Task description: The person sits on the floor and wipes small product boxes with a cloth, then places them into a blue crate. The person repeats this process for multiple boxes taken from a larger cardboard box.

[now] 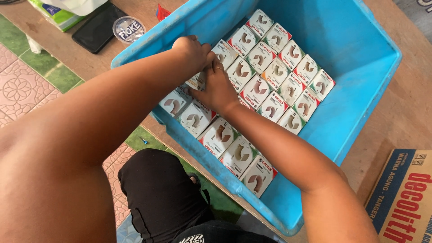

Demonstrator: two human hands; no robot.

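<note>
Blue plastic bin [360,90] held rows of small white cartons [274,74] packed edge to edge, spreading right of and below both hands. Left hand [193,50] was curled over the carton row by the bin's near wall, its grip hidden; right hand [216,87] lay just beside it, fingers spread flat on the cartons, clasping nothing. Beyond the left hand lay a black phone [96,27] and round lid [128,29]; a cardboard box [405,198] sat well behind the right forearm.

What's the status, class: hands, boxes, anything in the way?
Left hand and right hand both down on small white boxes in the blue bin, grip unclear. Boxes packed in neat rows. Nothing blocking.
</note>
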